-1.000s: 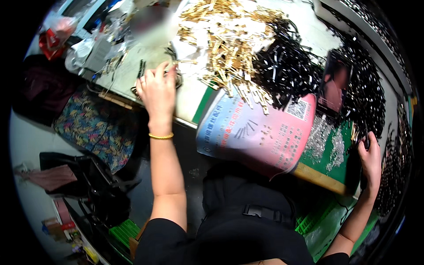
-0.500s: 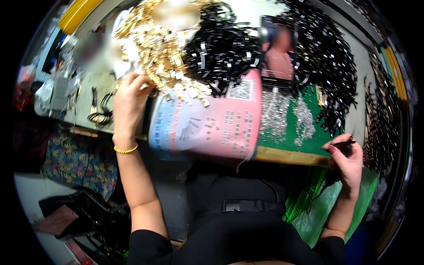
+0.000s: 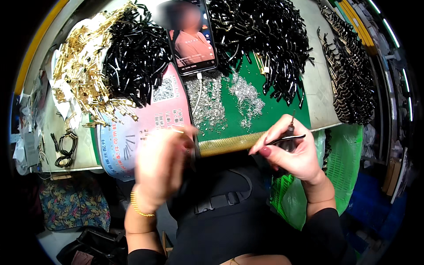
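Note:
My left hand (image 3: 159, 163), smeared by motion, is over the right edge of the pink and blue printed sheet (image 3: 128, 145). Its fingers are blurred, so whatever they might hold is unclear. At the table's front edge, my right hand (image 3: 293, 152) is closed on a slim, curved, glossy black piece (image 3: 285, 140). A dark tool with a thin pointed tip (image 3: 291, 126) also sticks up from that hand. Small silver bits (image 3: 247, 99) lie on the green mat (image 3: 236, 128) beyond my hands. Gold strips (image 3: 84, 66) and black strips (image 3: 134, 57) are heaped to the left.
A phone (image 3: 194, 44) stands at the back, a white cable (image 3: 199, 84) plugged in below. Another black heap (image 3: 265, 39) lies right of it, and black-and-gold pieces (image 3: 349, 75) line the right side. Green plastic (image 3: 342, 163) hangs by the table. Black loops (image 3: 65, 150) lie at the left.
My left hand has moved right, away from the gold heap. My right hand has come inward from the right, still holding the dark things. The whole view has shifted.

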The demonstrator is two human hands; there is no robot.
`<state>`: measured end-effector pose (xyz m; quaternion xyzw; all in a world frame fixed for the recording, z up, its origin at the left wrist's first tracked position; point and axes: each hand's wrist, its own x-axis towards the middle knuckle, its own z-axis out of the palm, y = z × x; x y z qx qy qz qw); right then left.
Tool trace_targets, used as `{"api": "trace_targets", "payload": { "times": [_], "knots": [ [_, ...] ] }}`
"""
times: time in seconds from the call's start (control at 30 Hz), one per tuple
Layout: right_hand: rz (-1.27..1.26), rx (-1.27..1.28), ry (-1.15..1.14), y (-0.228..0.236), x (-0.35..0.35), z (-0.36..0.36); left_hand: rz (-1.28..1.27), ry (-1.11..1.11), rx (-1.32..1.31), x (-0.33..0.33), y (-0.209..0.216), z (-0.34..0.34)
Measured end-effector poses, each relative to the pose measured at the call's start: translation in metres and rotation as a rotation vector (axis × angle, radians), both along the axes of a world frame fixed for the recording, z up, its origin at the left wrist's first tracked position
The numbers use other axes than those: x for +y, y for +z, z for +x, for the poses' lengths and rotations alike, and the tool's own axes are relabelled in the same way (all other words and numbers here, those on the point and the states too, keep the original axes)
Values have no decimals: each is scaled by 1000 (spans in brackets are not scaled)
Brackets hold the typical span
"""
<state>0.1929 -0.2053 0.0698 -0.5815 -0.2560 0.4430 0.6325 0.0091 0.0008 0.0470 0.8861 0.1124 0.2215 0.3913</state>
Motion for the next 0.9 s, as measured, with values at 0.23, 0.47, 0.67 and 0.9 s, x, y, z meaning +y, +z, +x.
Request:
{"api": "trace_targets", "payload": {
  "times": [0.23,0.47,0.67,0.9],
  "knots": [
    [0,-17,-92,-4,17,-9,-455,-136,-44,-68,-31,17],
    [-95,57,-82,-4,21,-12,-463,-115,-76,-65,-37,12],
    [-111,56,-31,-10,19,-21,-364,-95,-97,-67,-40,13],
    [-602,-906,407,4,1,18,-569,-4,226,-55,-33,-3]
  ]
}}
